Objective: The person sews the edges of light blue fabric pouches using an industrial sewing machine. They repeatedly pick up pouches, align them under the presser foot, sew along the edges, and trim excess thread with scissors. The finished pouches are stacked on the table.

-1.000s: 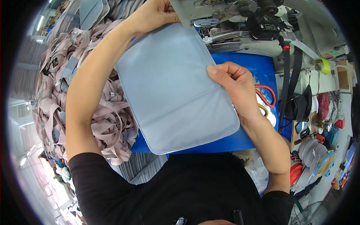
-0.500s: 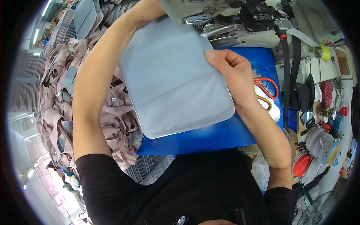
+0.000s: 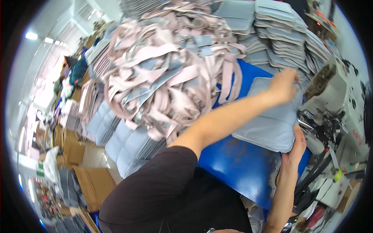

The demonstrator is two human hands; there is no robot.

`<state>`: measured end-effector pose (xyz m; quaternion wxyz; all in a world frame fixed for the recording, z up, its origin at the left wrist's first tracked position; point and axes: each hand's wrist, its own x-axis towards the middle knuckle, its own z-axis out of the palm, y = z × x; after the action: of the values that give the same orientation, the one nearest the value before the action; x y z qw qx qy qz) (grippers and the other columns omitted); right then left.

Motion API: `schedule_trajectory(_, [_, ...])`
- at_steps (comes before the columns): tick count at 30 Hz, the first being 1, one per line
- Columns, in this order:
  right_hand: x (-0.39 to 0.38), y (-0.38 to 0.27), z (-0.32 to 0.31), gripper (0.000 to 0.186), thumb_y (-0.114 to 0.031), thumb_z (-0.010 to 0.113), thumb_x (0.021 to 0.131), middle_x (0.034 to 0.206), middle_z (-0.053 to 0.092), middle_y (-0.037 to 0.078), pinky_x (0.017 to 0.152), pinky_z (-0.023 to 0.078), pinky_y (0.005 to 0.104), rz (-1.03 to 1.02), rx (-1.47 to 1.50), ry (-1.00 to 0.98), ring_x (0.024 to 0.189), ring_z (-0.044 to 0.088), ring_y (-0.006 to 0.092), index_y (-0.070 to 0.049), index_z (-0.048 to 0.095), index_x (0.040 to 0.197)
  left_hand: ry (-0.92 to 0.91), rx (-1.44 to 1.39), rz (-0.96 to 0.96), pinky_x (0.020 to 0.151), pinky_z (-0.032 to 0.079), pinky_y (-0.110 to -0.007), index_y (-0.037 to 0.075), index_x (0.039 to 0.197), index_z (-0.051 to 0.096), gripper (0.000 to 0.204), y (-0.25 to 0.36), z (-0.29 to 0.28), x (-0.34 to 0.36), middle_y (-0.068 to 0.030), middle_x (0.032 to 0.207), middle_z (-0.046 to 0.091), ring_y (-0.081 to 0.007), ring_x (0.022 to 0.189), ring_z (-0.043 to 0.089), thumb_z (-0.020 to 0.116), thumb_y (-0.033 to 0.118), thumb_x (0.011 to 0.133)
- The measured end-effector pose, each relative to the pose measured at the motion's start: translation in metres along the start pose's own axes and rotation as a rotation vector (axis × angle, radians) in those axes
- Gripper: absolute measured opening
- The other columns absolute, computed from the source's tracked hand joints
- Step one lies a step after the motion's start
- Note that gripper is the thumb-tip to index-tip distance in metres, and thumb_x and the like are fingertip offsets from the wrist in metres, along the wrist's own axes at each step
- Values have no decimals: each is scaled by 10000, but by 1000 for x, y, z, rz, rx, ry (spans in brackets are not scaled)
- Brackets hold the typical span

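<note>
A light grey-blue fabric panel (image 3: 268, 128) with rounded corners and a seam across it lies over a blue work surface, right beside the sewing machine (image 3: 330, 97). My right hand (image 3: 296, 144) grips the panel's near right edge. Across the panel reaches my left arm, with my left hand (image 3: 283, 87) above its far end. Motion blurs those fingers, so their hold on the fabric does not show.
Left of the panel rises a large tangled heap of pink and grey fabric straps (image 3: 167, 73). Stacked grey panels (image 3: 279, 35) stand behind the blue table (image 3: 233, 163). More folded grey pieces (image 3: 128, 147) and a cardboard box (image 3: 95, 186) sit at the left.
The view has swung left, bringing the whole strap heap and the stacks into sight. My left hand, hidden by the machine before, now shows over the panel's far end. My right hand stays at its edge.
</note>
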<state>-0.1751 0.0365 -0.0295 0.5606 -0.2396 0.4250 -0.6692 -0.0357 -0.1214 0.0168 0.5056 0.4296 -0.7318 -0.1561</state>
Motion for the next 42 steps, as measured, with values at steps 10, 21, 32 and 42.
schedule_trajectory(10, [-15,-6,0,268,-240,635,1031,1109,717,91,824,561,342,-11,-35,10,959,680,166,-6,680,1154,-307,48,495,961,536,-434,71,1101,660,382,76,-64,-136,-122,1200,685,-323,1149,659,802,210,776])
schedule_trajectory(21, [-61,3,-3,150,-138,754,917,806,671,-3,606,490,210,-89,-256,72,680,593,47,-16,690,975,-396,61,609,764,585,-326,20,944,674,158,80,-71,-102,-95,1090,775,-239,921,748,735,-57,820])
schedule_trajectory(32, [-46,3,1,177,-131,728,926,860,712,37,649,552,246,42,98,69,757,674,103,11,717,1032,-437,124,737,726,532,-337,56,925,700,137,80,-48,-90,-65,1025,783,-232,853,727,751,5,808])
schedule_trajectory(42, [-3,13,17,234,-130,792,870,875,725,44,629,474,246,-56,189,193,736,625,94,47,755,1019,-348,-3,579,841,557,-413,21,1027,706,173,69,-40,-119,-140,1067,751,-333,947,720,731,22,856])
